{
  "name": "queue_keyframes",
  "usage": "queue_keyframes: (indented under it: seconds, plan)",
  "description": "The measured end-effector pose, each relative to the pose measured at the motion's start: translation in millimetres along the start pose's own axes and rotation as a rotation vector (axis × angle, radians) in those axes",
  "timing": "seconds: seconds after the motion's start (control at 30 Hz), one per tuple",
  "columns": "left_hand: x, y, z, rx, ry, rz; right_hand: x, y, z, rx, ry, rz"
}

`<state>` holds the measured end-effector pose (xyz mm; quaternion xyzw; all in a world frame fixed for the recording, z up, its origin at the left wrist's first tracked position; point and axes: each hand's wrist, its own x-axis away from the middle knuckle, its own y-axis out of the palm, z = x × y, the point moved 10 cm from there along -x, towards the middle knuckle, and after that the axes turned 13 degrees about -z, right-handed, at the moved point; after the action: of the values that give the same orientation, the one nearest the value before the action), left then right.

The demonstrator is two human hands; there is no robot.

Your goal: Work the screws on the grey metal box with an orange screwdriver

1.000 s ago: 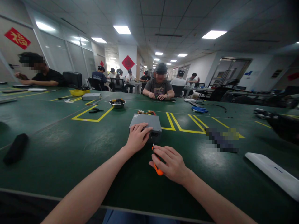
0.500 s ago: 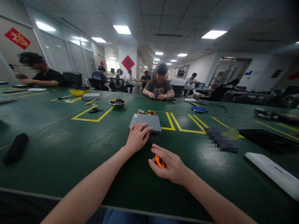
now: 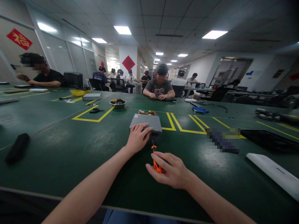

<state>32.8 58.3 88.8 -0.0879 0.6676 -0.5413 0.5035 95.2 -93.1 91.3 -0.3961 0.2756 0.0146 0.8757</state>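
My left hand (image 3: 138,137) lies over the near end of a grey metal computer power supply (image 3: 146,120), its fingers curled on the top and holding it. A bundle of coloured wires (image 3: 146,112) comes out at the unit's far side. My right hand (image 3: 169,171) is shut on an orange-handled screwdriver (image 3: 156,165), just in front of the unit. The thin shaft points up towards the unit, apart from it. My fingers hide part of the handle.
The unit stands on a green work mat (image 3: 70,158) with yellow taped outlines. A steel bowl (image 3: 117,103), scissors (image 3: 96,110), a white board (image 3: 273,175), a black tray (image 3: 268,141) and a pixelated object (image 3: 223,141) lie around it. A co-worker (image 3: 160,87) sits opposite.
The screwdriver has turned in my right hand, and its shaft shows again after being hidden half a second ago. My right hand has shifted slightly towards me. My left hand has stayed on the unit.
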Motion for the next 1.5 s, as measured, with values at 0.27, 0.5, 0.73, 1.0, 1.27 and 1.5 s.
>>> queue_keyframes:
  seconds: [0.27,0.5,0.73,1.0,1.27,1.5]
  plan:
    - [-1,0.3,0,0.006,0.002,-0.003,0,9,5,-0.024,0.072,-0.082]
    - [0,0.3,-1,-0.001,-0.011,-0.003,2,13,4,-0.034,0.028,-0.072]
    - [-1,-0.2,0,0.002,0.012,-0.023,6,21,15,-0.145,0.114,-0.087]
    - [-2,2.9,-2,0.007,-0.008,-0.017,2,23,14,-0.094,0.063,-0.102]
    - [-3,1.5,-1,0.007,-0.010,-0.004,6,23,22,-0.126,0.106,-0.019]
    - [-3,4.2,-2,-0.012,-0.009,0.006,6,14,16,-0.076,0.074,-0.005]
